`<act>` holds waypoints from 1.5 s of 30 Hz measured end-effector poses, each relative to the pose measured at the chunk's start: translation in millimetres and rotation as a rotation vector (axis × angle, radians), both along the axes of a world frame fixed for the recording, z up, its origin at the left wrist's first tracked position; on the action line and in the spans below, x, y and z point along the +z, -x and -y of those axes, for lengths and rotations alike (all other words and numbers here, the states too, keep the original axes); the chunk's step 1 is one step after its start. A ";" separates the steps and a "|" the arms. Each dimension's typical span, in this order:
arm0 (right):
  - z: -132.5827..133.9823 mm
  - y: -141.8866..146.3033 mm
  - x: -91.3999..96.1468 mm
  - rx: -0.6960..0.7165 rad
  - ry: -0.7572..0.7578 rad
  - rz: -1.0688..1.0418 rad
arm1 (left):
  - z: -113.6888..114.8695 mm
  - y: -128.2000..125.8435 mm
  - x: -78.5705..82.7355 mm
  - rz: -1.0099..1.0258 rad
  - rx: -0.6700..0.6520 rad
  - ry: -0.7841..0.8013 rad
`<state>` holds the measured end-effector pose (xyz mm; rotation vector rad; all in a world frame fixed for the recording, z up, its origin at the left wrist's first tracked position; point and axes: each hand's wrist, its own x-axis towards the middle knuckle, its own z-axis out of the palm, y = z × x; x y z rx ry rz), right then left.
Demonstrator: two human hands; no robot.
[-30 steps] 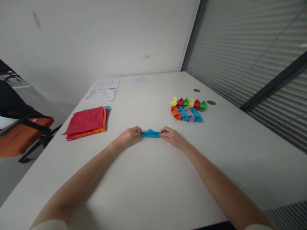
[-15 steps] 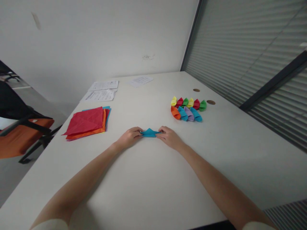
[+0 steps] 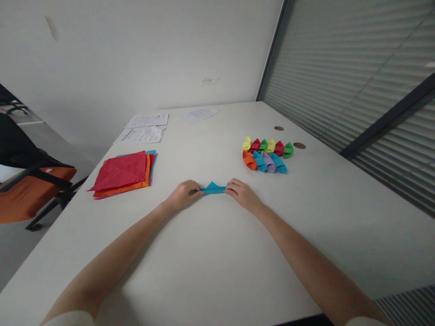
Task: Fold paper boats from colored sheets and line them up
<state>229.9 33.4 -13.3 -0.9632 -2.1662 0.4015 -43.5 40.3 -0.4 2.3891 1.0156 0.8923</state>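
Observation:
A small folded piece of blue paper (image 3: 213, 189) lies on the white table (image 3: 210, 253) in front of me, a point sticking up at its middle. My left hand (image 3: 183, 194) pinches its left end with curled fingers. My right hand (image 3: 240, 193) pinches its right end the same way. Both hands rest on the table, and the paper is stretched between them.
A stack of coloured paper sheets (image 3: 123, 173), red on top, lies to the left. Two rows of small folded paper pieces (image 3: 266, 155) in several colours sit to the right. White printed sheets (image 3: 144, 129) lie at the far side. An orange chair (image 3: 30, 185) stands left of the table.
My hands and the blue paper have barely shifted; the right hand slid slightly left and back again along the paper's end.

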 end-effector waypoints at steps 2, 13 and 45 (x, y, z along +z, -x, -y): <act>0.1 0.9 1.1 0.010 0.006 0.000 | 1.3 -1.9 2.4 -0.020 0.013 0.001; 4.2 6.8 10.3 -0.115 0.247 -0.328 | 10.2 -15.7 5.5 0.426 0.085 0.597; 1.4 11.2 9.6 -0.168 0.555 -0.681 | 3.3 -5.7 8.6 0.497 0.073 0.587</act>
